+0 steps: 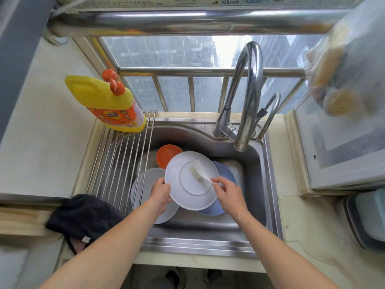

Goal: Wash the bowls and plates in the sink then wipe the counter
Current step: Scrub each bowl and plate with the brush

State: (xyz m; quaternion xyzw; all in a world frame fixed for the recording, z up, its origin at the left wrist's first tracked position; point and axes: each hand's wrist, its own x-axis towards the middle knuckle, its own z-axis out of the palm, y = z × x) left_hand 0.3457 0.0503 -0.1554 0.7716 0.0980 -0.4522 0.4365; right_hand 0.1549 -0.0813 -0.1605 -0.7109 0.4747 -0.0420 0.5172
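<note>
Over the steel sink (pixel 258 197) my left hand (pixel 160 192) grips the left rim of a white plate (pixel 177 197), held with its underside facing up. My right hand (pixel 227 191) pinches the handle of a white dish brush (pixel 198 171), whose bristles rest on the plate's base ring. Under the plate lie a grey plate (pixel 145 180) at the left and a blue plate (pixel 226 174) at the right. An orange bowl (pixel 167 152) stands at the back of the sink.
A roll-up steel rack (pixel 116 161) covers the sink's left part, with a yellow detergent bottle (pixel 110 103) on its far end. A black cloth (pixel 83 215) lies on the counter at the left. The tap (pixel 248 97) arches over the sink's back right. A bin (pixel 366 222) stands at the right.
</note>
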